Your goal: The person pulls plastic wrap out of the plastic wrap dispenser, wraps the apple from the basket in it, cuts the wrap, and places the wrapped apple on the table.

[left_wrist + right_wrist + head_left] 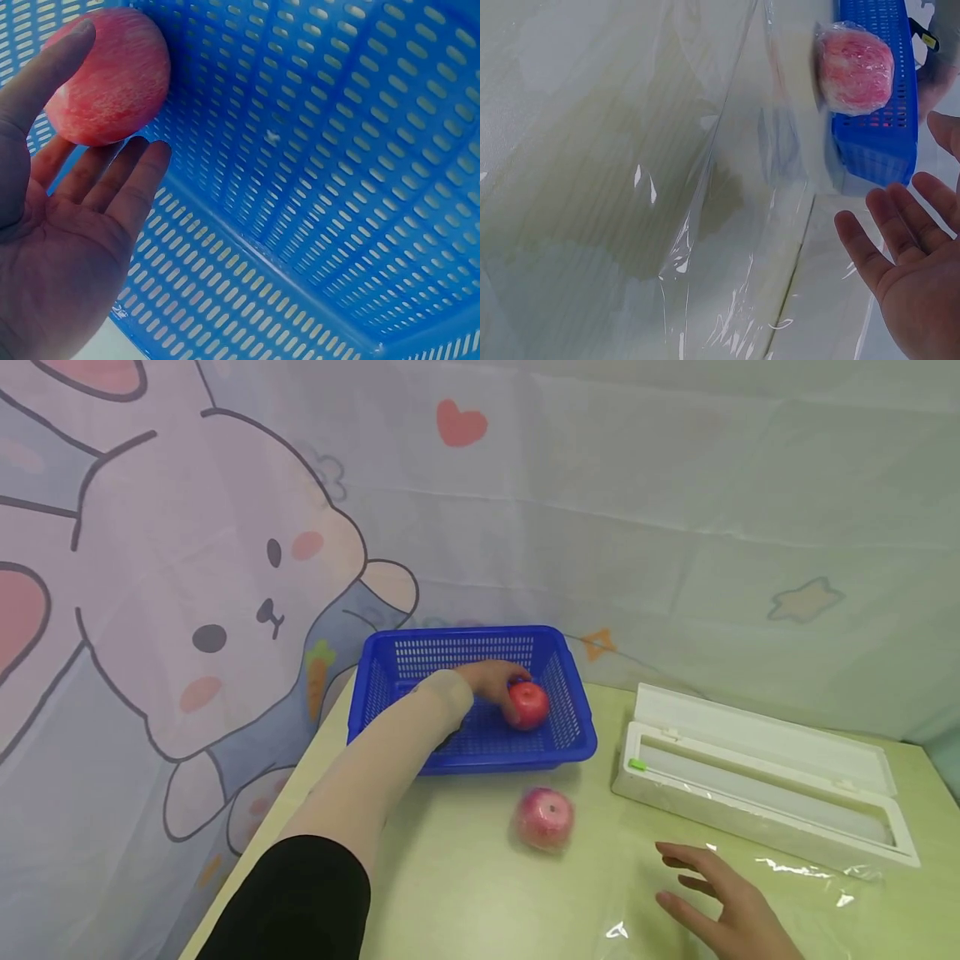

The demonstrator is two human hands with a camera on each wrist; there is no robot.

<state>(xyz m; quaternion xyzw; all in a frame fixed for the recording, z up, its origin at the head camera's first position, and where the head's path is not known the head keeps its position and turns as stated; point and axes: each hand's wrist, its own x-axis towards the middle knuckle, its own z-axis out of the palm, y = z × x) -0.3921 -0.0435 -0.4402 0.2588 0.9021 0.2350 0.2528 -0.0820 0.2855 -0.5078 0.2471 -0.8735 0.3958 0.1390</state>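
Inside a blue plastic basket (pixel 480 767), my left hand (pixel 491 681) holds a red apple (pixel 529 706). The left wrist view has the thumb across the apple (pixel 112 82) and the fingertips along its lower side. A second apple (pixel 546 819), wrapped in clear film, sits on the table in front of the basket. My right hand (pixel 720 902) hovers at the lower right, fingers loosely spread with nothing between them. Below it, clear plastic film (pixel 705 225) lies spread over the table, creased and shiny.
A white cling film box (pixel 750 793) stands at the right with its lid up and a green slider (pixel 637 765) on its front bar. Behind the pale green table (pixel 450 877) hangs a printed cloth (pixel 600 527). Something dark in the basket is mostly hidden by the left arm.
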